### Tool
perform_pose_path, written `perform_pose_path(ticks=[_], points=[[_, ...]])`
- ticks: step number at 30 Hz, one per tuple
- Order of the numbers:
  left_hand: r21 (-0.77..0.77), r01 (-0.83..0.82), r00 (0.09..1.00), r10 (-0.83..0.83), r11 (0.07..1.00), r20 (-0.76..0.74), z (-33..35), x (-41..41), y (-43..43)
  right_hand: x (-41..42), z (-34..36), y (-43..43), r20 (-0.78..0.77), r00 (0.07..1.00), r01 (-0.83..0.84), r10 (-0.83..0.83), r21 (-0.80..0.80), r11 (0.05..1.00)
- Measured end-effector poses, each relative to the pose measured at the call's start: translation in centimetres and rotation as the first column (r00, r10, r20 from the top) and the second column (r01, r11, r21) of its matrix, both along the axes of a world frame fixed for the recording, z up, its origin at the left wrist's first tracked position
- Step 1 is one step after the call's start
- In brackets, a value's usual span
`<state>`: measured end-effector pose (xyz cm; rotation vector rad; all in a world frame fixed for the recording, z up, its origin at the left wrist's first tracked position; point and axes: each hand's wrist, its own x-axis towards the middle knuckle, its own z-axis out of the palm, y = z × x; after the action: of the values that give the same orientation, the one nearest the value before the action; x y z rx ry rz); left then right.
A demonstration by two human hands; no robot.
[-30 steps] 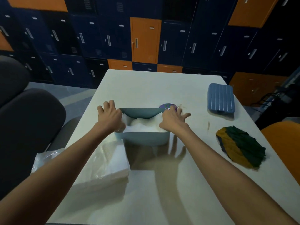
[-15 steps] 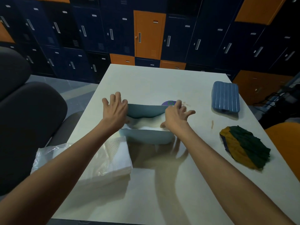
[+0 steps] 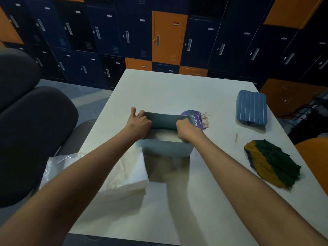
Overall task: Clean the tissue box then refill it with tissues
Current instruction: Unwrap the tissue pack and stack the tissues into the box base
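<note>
The tissue box point(image 3: 165, 150) stands just beyond the tissue pack point(image 3: 131, 173). The left hand point(image 3: 138, 124) and right hand point(image 3: 187, 130) curl their fingers round the ends of its lid point(image 3: 162, 119). The lid looks thin and flexible: hold both ends and press evenly.

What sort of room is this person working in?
Probably a locker room or staff break area: a wall of navy and orange lockers stands behind a plain white table, and a dark padded chair sits at its left side.
</note>
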<state>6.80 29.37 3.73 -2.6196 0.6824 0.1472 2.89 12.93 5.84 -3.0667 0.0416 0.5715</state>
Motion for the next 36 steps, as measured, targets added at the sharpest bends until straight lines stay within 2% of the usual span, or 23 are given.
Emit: perform_pose_path(ticks=[3, 5, 7, 8, 10, 11, 13, 14, 16, 18, 22, 24, 27, 30, 33, 36], points=[[-0.084, 0.022, 1.000, -0.022, 0.996, -0.003, 0.3, 0.2, 0.2, 0.1, 0.3, 0.0, 0.017, 1.000, 0.005, -0.006, 0.025, 1.000], [-0.299, 0.032, 0.999, -0.034, 0.954, 0.000, 1.4, -0.3, 0.8, 0.2, 0.9, -0.2, 0.103, 0.994, 0.013, -0.026, 0.128, 0.992], [-0.557, 0.021, 1.000, -0.027, 0.830, -0.003, 2.7, -1.6, 2.2, -0.6, 2.0, -0.1, 0.214, 0.969, 0.043, -0.127, 0.356, 0.933], [-0.673, 0.009, 1.000, -0.014, 0.739, -0.003, 3.3, -2.5, 3.0, -1.5, 2.7, 0.1, 0.248, 0.952, 0.039, -0.181, 0.489, 0.872], [-0.846, -0.017, 1.000, 0.018, 0.533, -0.009, 4.3, -4.8, 5.1, -4.2, 3.8, 1.0, 0.201, 0.949, 0.028, -0.243, 0.712, 0.701], [-0.890, -0.040, 0.999, 0.047, 0.453, -0.021, 4.6, -6.0, 6.2, -5.6, 3.9, 1.6, 0.152, 0.961, 0.034, -0.231, 0.764, 0.644], [-0.910, -0.116, 0.991, 0.101, 0.399, -0.082, 4.6, -8.2, 8.5, -7.6, 3.1, 2.9, 0.099, 0.981, 0.033, -0.164, 0.757, 0.653], [-0.891, -0.174, 0.984, 0.117, 0.420, -0.136, 4.3, -9.2, 9.6, -8.4, 2.3, 3.5, 0.091, 0.987, 0.024, -0.131, 0.726, 0.688], [-0.803, -0.281, 0.959, 0.127, 0.526, -0.253, 3.2, -10.9, 11.3, -9.5, 0.7, 4.7, 0.091, 0.991, 0.010, -0.094, 0.666, 0.746], [-0.698, -0.345, 0.931, 0.135, 0.628, -0.339, 1.8, -12.3, 12.1, -10.3, -0.8, 5.7, 0.079, 0.992, 0.022, -0.097, 0.656, 0.754], [-0.527, -0.336, 0.928, 0.179, 0.781, -0.326, -1.3, -13.9, 12.7, -11.4, -3.0, 7.4, 0.017, 0.981, 0.131, -0.192, 0.674, 0.727], [-0.458, -0.319, 0.933, 0.190, 0.830, -0.305, -2.5, -14.0, 12.6, -11.7, -3.5, 7.8, 0.056, 0.973, 0.129, -0.224, 0.674, 0.728], [-0.434, -0.317, 0.936, 0.205, 0.843, -0.285, -3.3, -14.2, 12.3, -12.5, -3.7, 8.7, 0.219, 0.945, 0.022, -0.243, 0.697, 0.716], [-0.518, -0.281, 0.957, 0.197, 0.808, -0.212, -3.9, -14.6, 12.2, -13.2, -3.5, 9.6, 0.347, 0.912, -0.083, -0.218, 0.677, 0.731], [-0.566, -0.255, 0.966, 0.183, 0.784, -0.182, -4.2, -14.7, 12.3, -13.4, -3.4, 10.1, 0.350, 0.915, -0.099, -0.202, 0.679, 0.727], [-0.585, -0.223, 0.975, 0.172, 0.780, -0.141, -4.3, -14.9, 12.2, -13.3, -3.3, 10.3, 0.270, 0.939, -0.025, -0.214, 0.672, 0.740]])
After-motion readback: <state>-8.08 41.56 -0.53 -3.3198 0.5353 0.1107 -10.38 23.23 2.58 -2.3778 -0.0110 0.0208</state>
